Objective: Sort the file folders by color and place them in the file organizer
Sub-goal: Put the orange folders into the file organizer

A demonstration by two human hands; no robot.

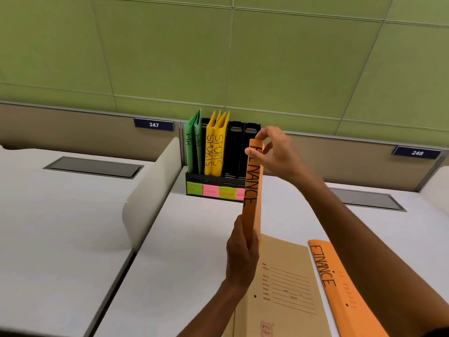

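Surface [194, 239]: white, split by a curved white divider [150, 190] at 9 o'clock; green panelled wall [218, 57] behind, with number plates 247 [153, 124] and 248 [417, 153].

File organizer [213, 190]: black, at 12 o'clock against the wall; holds two green folders [193, 147] marked HR and two yellow folders [214, 149] marked SPORTS; the two right slots stand dark.

Held orange folder [252, 188]: marked FINANCE, upright, spine toward the camera, in front of the organizer's right end.

Right hand [277, 152]: fingers [260, 136] pinching the folder's top end.

Left hand [240, 254]: fingers curled round its bottom end.

Tan folder [284, 288]: flat at 6 o'clock.

Second orange folder [340, 288]: marked FINANCE, flat at 5 o'clock.
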